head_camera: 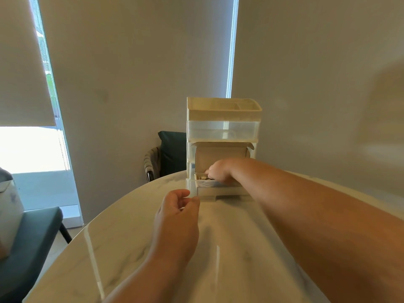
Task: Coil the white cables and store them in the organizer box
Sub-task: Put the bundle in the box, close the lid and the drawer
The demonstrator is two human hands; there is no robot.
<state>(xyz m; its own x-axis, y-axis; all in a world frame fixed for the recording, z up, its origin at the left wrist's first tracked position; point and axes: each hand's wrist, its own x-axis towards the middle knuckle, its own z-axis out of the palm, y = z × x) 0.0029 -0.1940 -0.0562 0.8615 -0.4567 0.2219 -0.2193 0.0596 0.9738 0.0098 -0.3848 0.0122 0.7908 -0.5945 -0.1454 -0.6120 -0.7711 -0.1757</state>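
Standing upright, the organizer box [223, 114] extends its drawer [220, 190] toward the left hand [177, 217].

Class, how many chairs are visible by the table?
2: the far chair behind the table, left of the organizer box; the near chair at lower left. Others may be hidden.

Front: room is left on the pale marble tabletop [229, 248].
Back: blocked by the tall white tiered plastic organizer box [223, 115].
Lowest drawer [220, 190]: occupied by the right hand [220, 171].
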